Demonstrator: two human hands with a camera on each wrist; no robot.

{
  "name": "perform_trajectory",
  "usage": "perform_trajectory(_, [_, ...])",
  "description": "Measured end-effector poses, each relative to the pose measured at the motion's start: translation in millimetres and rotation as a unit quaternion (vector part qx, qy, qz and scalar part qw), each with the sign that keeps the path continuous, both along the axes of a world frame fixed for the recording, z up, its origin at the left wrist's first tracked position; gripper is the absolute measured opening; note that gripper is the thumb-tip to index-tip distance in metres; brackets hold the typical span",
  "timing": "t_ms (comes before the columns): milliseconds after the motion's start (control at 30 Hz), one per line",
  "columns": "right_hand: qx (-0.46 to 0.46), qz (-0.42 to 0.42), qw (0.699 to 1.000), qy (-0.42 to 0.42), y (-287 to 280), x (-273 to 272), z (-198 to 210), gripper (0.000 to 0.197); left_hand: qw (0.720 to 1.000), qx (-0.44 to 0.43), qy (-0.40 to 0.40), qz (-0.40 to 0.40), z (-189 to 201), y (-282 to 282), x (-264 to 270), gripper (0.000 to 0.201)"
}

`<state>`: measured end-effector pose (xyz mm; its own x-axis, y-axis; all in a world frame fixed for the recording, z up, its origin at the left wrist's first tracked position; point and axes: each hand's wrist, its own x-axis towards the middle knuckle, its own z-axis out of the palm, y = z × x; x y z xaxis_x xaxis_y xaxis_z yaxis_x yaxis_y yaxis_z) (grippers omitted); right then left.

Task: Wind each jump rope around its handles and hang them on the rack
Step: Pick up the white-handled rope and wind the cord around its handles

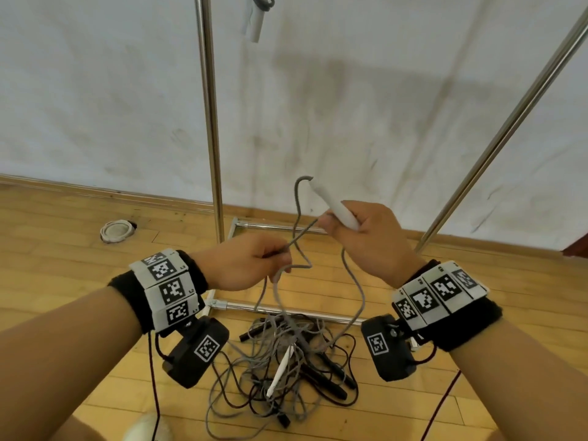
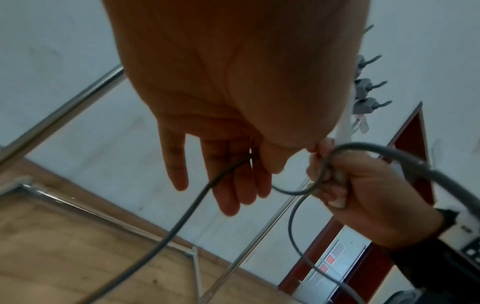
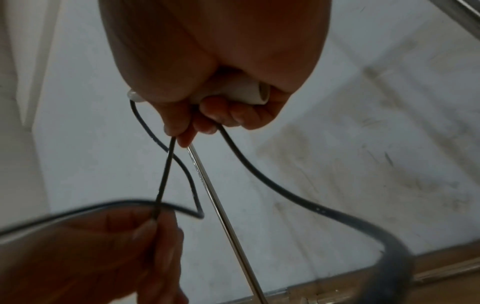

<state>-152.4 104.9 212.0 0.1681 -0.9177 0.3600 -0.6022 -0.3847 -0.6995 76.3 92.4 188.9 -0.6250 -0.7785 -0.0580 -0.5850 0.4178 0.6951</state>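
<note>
Pile (image 1: 286,361): tangled ropes, black and white handles, on floor below both hands, nearest.
Left hand (image 1: 245,262): pinching grey rope (image 1: 353,281) between thumb and fingers; rope's slack trailing down to pile.
Right hand (image 1: 372,237): curled round white handle (image 1: 334,203); fingers also pinching a rope loop.
Handle axis: tilted, tip up and leftward, away from body; rope leaving tip.
Key relation: left hand's rope just beside, lower-left of handle; winding likely across handle's axis.
Rack (image 1: 210,122): upright poles beyond hands; a wound rope (image 1: 256,17) hanging up top.

wristbands (image 1: 471,326): black | tags: white, black squares | wrist cameras (image 1: 197,351): black, cabled
</note>
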Motion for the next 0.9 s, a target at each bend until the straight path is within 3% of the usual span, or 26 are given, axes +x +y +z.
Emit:
perform_trajectory(133, [-0.039, -0.052, 0.994, -0.085, -4.1, -11.6, 17.0, 0.025, 0.994, 0.074, -0.076, -0.026, -17.7, -2.6, 14.2, 0.029])
perform_trajectory(267, [-0.034, -0.061, 0.993, -0.100, -7.3, -30.2, 23.6, 0.023, 0.995, 0.043, -0.089, 0.006, -21.5, -7.5, 27.6, 0.030])
perform_trajectory(333, [0.000, -0.074, 0.995, -0.073, -9.7, -37.6, 18.3, 0.023, 0.996, 0.001, -0.076, 0.038, -18.4, -9.3, 30.7, 0.028])
perform_trajectory(500, [0.018, -0.125, 0.988, 0.088, -13.3, -41.3, 1.1, 0.010, 0.991, -0.082, -0.067, 0.080, -10.3, -7.5, 28.8, 0.023])
perform_trajectory(633, [0.034, -0.053, 0.997, 0.044, -5.9, -19.7, -7.1, 0.011, 0.991, -0.102, -0.075, 0.049, -4.4, -3.3, 16.1, 0.027])
perform_trajectory(767, [0.048, 0.072, 0.992, 0.089, 8.2, 10.3, -11.6, 0.013, 0.995, -0.095, -0.012, 0.026, 2.9, 1.9, 0.0, 0.027])
perform_trajectory(900, [0.031, 0.084, 0.991, 0.098, 9.0, 23.7, -12.4, 0.011, 0.991, -0.083, 0.077, 0.069, 10.5, 6.0, -4.6, 0.031])
